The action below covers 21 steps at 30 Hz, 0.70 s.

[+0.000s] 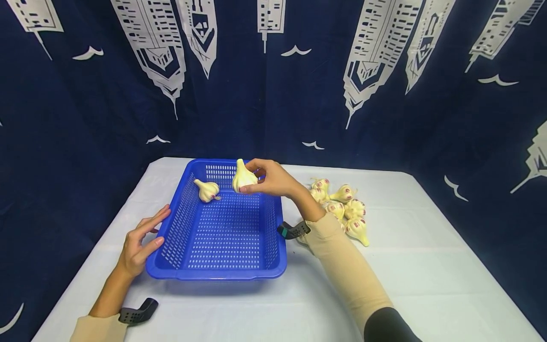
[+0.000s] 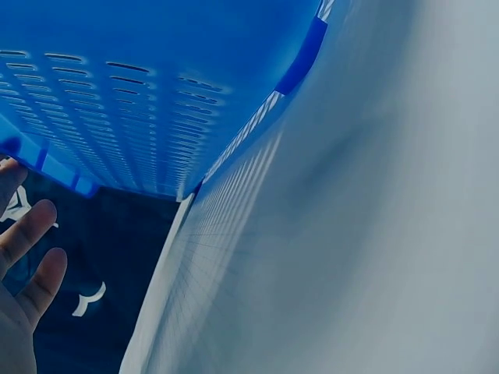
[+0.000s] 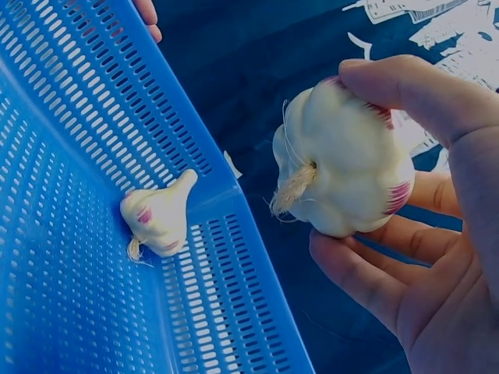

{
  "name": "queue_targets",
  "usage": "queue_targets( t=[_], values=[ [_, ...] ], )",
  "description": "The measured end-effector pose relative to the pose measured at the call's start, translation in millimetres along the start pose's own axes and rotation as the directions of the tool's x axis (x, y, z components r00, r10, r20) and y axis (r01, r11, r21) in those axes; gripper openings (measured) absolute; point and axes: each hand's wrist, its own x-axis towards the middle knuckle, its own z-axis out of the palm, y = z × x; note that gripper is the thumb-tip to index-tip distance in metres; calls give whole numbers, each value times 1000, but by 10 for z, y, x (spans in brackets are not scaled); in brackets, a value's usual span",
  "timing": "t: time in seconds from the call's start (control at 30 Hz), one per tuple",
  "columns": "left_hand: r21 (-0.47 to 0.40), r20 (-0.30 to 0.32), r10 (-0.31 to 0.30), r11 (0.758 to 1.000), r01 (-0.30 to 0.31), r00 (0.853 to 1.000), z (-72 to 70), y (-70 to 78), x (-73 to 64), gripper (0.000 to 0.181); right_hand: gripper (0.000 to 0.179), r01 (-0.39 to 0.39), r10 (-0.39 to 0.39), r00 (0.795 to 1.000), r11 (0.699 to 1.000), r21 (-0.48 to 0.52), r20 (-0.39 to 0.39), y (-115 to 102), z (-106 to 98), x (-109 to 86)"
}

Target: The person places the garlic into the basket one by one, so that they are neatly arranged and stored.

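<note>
My right hand [image 1: 273, 179] pinches a garlic bulb [image 1: 243, 177] between thumb and fingers, above the far right part of a blue plastic basket [image 1: 218, 274]. In the right wrist view the held bulb shows its root tuft and purple streaks. Another garlic bulb [image 1: 208, 191] lies inside the basket, towards its far left corner. At the basket's left side, my left hand [image 1: 137, 244] rests with fingers extended at the rim. The left wrist view shows those fingers [image 2: 39, 288] spread beside the basket's outer wall [image 2: 132, 101].
Several garlic bulbs [image 1: 355, 209] lie heaped on the white table [image 1: 410, 266], right of the basket and partly hidden by my right forearm. A dark blue cloth [image 1: 265, 104] with white building prints hangs behind the table.
</note>
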Motion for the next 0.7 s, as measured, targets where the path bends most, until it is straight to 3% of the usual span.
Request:
queue_targets(
  t=[0.3,0.57,0.7],
  values=[
    [5,-6,20,1000,-20,1000,0,-5,10,58,55,-25,25,1000,998,-62,-1,-111,71,207],
    [-22,-4,-19,1000,19,1000,1,-3,1,58,56,-62,60,997,997,-34,-56,-174,152,395],
    [-29,-25,13,999,-14,1000,22,1,2,58,56,-77,75,995,996,-39,-72,-175,213,479]
  ],
)
